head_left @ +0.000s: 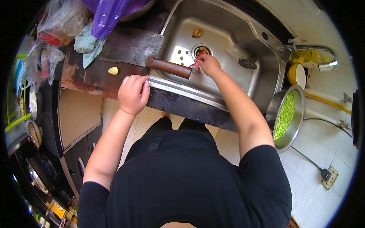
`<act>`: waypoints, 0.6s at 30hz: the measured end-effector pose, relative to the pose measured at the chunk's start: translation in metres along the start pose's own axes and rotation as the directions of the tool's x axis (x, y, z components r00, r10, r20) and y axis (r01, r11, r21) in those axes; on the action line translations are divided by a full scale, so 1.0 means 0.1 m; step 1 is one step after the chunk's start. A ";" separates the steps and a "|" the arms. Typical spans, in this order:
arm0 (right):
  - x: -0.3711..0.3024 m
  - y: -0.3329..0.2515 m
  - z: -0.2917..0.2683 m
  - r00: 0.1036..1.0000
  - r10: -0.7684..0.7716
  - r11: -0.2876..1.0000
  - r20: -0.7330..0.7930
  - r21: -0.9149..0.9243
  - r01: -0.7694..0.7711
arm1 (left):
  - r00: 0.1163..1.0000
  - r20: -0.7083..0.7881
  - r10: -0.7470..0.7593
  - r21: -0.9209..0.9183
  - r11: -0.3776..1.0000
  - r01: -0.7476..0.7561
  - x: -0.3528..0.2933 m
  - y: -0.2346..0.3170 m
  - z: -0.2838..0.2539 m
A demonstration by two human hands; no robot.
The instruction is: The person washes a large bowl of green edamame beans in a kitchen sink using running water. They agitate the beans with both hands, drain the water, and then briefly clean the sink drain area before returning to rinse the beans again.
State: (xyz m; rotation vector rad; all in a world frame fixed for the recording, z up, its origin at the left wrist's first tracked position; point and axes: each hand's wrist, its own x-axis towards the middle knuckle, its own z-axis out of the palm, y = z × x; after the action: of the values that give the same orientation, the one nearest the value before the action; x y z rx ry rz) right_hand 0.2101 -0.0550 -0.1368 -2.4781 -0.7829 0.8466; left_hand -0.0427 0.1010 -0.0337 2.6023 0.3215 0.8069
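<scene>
My right hand (208,64) reaches over the sink, its fingers pinched together at a small red-and-white thing (195,68) by the drain; its kind is not clear. My left hand (133,93) rests on the counter's front edge with its fingers curled, nothing visible in it. Just beyond it lies a cleaver, its broad dark blade (131,47) on the counter and its wooden handle (169,68) over the sink's rim. A pale yellow peeled piece (113,70) sits left of the handle. Brownish scraps (203,50) lie at the drain.
In the steel sink (232,76) are several green beans, a brown lump (197,33) and a dark scrubber (248,63). The faucet (327,57) and a steel bowl (300,125) of green beans are at right. A cloth (90,45) and plastic bags (104,21) lie at back left.
</scene>
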 end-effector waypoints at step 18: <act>0.32 0.54 0.19 0.983 0.058 0.986 0.172 -0.165 -0.029 | 0.994 0.071 -0.086 0.012 0.996 0.085 -0.01 -0.04 0.03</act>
State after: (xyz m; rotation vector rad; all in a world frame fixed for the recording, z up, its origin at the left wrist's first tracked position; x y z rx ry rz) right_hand 0.2386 -0.0731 -0.1933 -2.5960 -0.8920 1.0692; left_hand -0.0422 0.1032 -0.0378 2.5994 0.4139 0.6826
